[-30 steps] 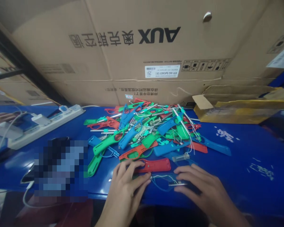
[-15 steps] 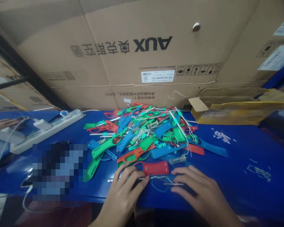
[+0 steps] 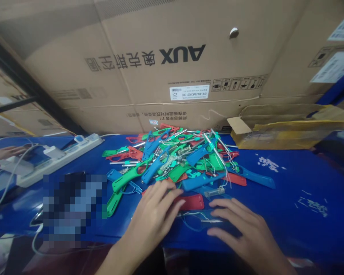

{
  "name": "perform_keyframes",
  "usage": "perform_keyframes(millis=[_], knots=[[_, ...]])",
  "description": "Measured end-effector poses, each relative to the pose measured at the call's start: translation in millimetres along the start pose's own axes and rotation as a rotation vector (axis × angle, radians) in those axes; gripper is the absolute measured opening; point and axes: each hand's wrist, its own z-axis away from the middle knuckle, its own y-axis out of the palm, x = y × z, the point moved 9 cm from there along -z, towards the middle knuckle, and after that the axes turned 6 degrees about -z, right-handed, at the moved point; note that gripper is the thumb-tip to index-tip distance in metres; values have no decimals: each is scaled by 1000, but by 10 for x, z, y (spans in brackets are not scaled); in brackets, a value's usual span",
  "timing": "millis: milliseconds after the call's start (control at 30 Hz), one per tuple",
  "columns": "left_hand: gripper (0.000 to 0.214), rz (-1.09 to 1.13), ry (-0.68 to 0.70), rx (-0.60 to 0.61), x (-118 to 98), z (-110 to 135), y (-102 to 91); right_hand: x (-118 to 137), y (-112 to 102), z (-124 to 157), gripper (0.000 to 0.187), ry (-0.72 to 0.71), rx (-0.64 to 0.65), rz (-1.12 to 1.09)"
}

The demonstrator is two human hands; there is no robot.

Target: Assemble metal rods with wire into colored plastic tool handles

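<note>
My left hand [image 3: 156, 208] reaches over the near edge of the pile of lighter parts. Its fingers are bent and apart from the thumb, beside a red lighter shell [image 3: 192, 202], with nothing visible in its grasp. Low in front, my right hand [image 3: 243, 225] has thumb and fingers on either side of the handle of a blue lighter shell [image 3: 190, 223], which lies on the table. A thin metal rod [image 3: 210, 221] and a white wire show on this shell. My left hand and forearm cover its far left end. A clear lighter tank [image 3: 214, 192] lies just above.
Green, blue and red shells with metal tubes heap up at the centre [image 3: 166, 156]. Behind stand a large carton [image 3: 149, 88] and a small open box [image 3: 281, 135]. White bits [image 3: 268, 163] lie right. Left are a power strip [image 3: 64, 160] and another person's hand [image 3: 5, 154].
My left hand has moved up and forward, from the left end of the blue shell to the pile's edge over the orange shell. My right hand stays nearly in place.
</note>
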Motion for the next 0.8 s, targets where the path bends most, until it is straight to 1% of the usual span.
perform_keyframes(millis=[67, 133, 200, 300, 367, 433, 633, 800], knots=[[24, -50, -9, 62, 23, -202, 91, -9, -16, 5, 25, 20, -11, -4], [26, -110, 29, 105, 11, -431, 210, -20, -29, 17, 24, 39, -21, -15], [26, -196, 41, 196, 33, -631, 409, -22, -44, 35, 23, 43, -35, -30], [24, -250, 62, 264, 38, -828, 658, -29, -64, 72, 21, 40, -55, -45], [25, -275, 96, 293, 3, -883, 770, -49, -70, 92, 19, 45, -63, -51], [24, -298, 125, 313, -35, -900, 829, -68, -67, 101, 17, 47, -65, -56], [16, -323, 159, 332, -64, -913, 879, -72, -17, 61, 18, 54, -23, -77], [15, -339, 162, 291, -54, -939, 896, -44, 6, 26, 27, 58, -5, -60]])
